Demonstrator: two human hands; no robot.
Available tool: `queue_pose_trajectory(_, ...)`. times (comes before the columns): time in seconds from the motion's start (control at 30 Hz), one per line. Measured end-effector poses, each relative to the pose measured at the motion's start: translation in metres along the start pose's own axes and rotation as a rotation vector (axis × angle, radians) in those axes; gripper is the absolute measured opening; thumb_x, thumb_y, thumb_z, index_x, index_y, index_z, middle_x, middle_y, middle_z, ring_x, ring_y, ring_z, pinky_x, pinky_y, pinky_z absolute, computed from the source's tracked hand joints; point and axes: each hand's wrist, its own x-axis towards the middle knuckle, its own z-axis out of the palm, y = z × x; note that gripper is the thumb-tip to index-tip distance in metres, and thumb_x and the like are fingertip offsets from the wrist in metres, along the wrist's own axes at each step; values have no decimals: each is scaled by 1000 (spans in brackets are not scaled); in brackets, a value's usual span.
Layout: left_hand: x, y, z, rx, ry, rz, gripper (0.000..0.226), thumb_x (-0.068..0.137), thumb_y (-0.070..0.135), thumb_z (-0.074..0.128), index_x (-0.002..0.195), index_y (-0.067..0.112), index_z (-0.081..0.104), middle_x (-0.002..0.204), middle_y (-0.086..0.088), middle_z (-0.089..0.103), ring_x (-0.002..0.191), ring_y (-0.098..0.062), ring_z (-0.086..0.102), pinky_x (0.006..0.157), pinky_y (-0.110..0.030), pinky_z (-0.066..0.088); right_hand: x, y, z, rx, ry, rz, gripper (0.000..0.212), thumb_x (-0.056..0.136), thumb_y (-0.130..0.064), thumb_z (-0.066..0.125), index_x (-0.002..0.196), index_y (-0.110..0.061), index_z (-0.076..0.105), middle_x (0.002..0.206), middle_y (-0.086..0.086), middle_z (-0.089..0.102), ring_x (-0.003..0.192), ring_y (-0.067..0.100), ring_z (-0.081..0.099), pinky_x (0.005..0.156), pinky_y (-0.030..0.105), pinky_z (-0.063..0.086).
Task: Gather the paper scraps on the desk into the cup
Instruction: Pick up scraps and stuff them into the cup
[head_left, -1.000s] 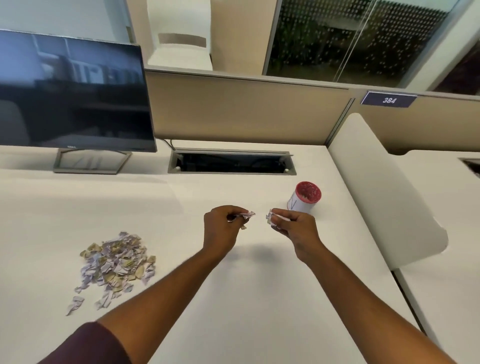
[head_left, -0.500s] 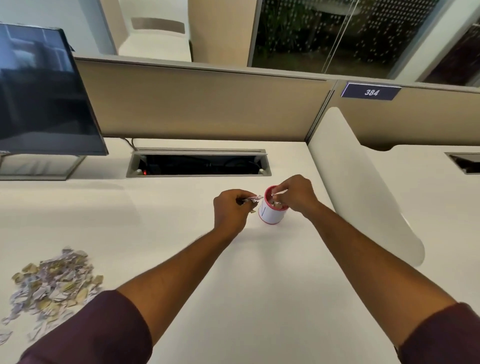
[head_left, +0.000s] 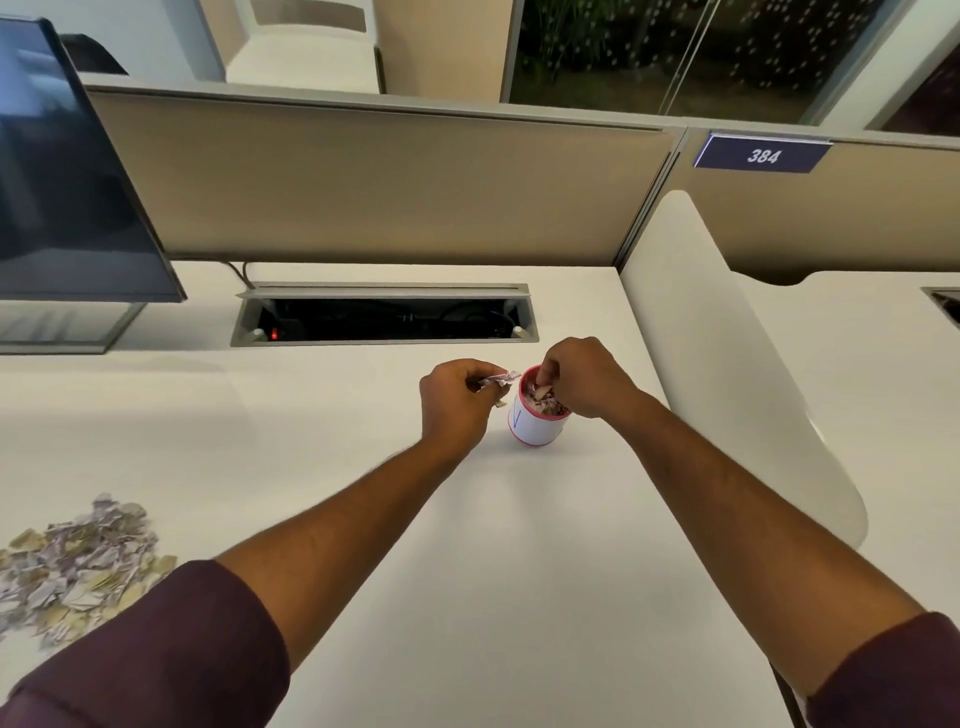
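Office cubicle w/ tan partition (head_left: 363, 176), dark monitor (head_left: 62, 171) at far left, cable hatch (head_left: 384, 317) set into a white counter (head_left: 519, 571). The cup (head_left: 535, 423), white w/ a red rim, stands upright on the counter, mouth pointing straight up, long axis vertical; it's already near full, w/ scraps showing up to the rim. Right hand (head_left: 584, 379) is over the mouth, fingertips dipped in among the scraps; grip looks pinched, but whether it has let go of its paper I cannot tell. Left hand (head_left: 457, 400) sits just beside the cup on its left, grip clenched on a small bunch of crumpled scraps (head_left: 496, 380) that pokes toward the rim, w/ one bit hanging under the fist. Main pile (head_left: 72, 566) lies well apart at the counter's near-left edge, so the job is prob. far from done. Risks, as I judge: cup is light and small, and the right hand pressing in or brushing the rim could tip it toward the left hand and dump everything. The dangling bit may drop on the counter before reaching the mouth. W/ the cup this full, more paper may just spill over unless it's tamped down, and tamping hard is what would knock it. The pile's also too big for what room is left.
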Motion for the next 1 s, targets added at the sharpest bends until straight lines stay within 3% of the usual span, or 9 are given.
queue_pose_trajectory(0.17, 8, 11, 18, 100, -40, 94, 14, 84, 5, 75, 96, 10, 80, 88, -4, 78, 77, -16, 72, 78, -34, 61, -8, 13, 4, 177, 209, 80, 30, 86, 2, 57, 78, -17, 79, 87, 4, 76, 84, 22, 66, 66, 25, 44)
queue_pose_trajectory(0.37, 27, 28, 44, 469, -234, 236, 23, 89, 4, 65, 106, 12, 78, 106, -9, 75, 97, -22, 68, 86, -32, 57, -23, 27, 10, 253, 371, 106, 20, 83, -5, 59, 78, -14, 76, 78, 2, 75, 73, 24, 67, 62, 29, 48)
queue_pose_trajectory(0.57, 39, 34, 62, 808, -444, 323, 34, 85, 14, 76, 118, 7, 71, 113, -18, 69, 102, -33, 66, 86, -37, 55, -31, 37, 10, 261, 425, 89, 22, 84, -3, 59, 79, -15, 77, 77, -1, 76, 72, 23, 66, 68, 34, 55)
queue_pose_trajectory(0.67, 40, 35, 66, 786, -475, 328, 32, 84, 17, 78, 114, 8, 73, 108, -16, 70, 99, -33, 67, 84, -36, 56, -32, 39, 12, 264, 418, 76, 22, 84, -4, 60, 79, -17, 77, 76, -2, 75, 71, 22, 66, 66, 32, 54)
queue_pose_trajectory(0.8, 39, 35, 62, 726, -464, 351, 31, 81, 7, 77, 112, 11, 73, 107, -11, 72, 99, -29, 66, 86, -38, 58, -34, 38, 14, 270, 391, 71, 26, 81, -2, 56, 78, -18, 76, 76, -3, 75, 70, 22, 65, 64, 32, 53)
queue_pose_trajectory(1.0, 30, 38, 53, 528, -443, 322, 40, 83, -9, 63, 120, 5, 67, 111, -14, 74, 103, -26, 69, 93, -40, 57, -37, 29, 19, 294, 411, 79, 16, 88, -9, 62, 82, -14, 76, 76, 4, 75, 68, 25, 63, 58, 25, 39)
